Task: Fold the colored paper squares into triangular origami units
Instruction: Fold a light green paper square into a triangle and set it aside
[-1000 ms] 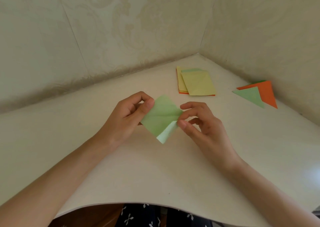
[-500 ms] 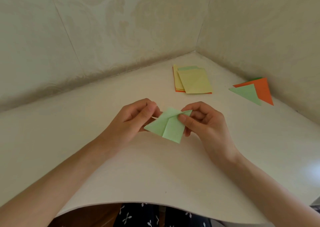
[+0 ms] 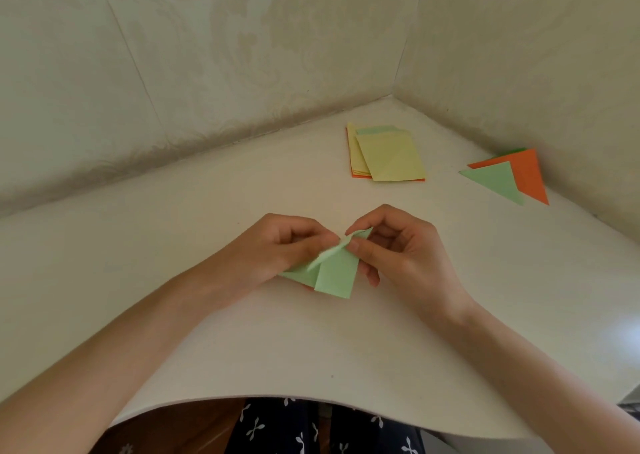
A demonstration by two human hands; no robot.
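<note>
Just above the near table edge, your left hand (image 3: 277, 245) and right hand (image 3: 398, 249) both pinched the half-folded pale green paper square (image 3: 332, 275), mid-fold. Next, I judge, you needed its raised flap creased flat. Farther off lay the stack of yellow and orange paper squares (image 3: 388, 155) and finished green and orange triangular units (image 3: 509, 176).

The half-folded paper (image 3: 336, 277) is at the middle of the table (image 3: 242, 332), with the left hand (image 3: 277, 249) and the right hand (image 3: 405, 249) on either side. Behind it, toward the wall corner (image 3: 394, 93), lies the stack of squares (image 3: 391, 157). Farther right, near the right wall, the folded triangles (image 3: 498, 180) overlap.
</note>
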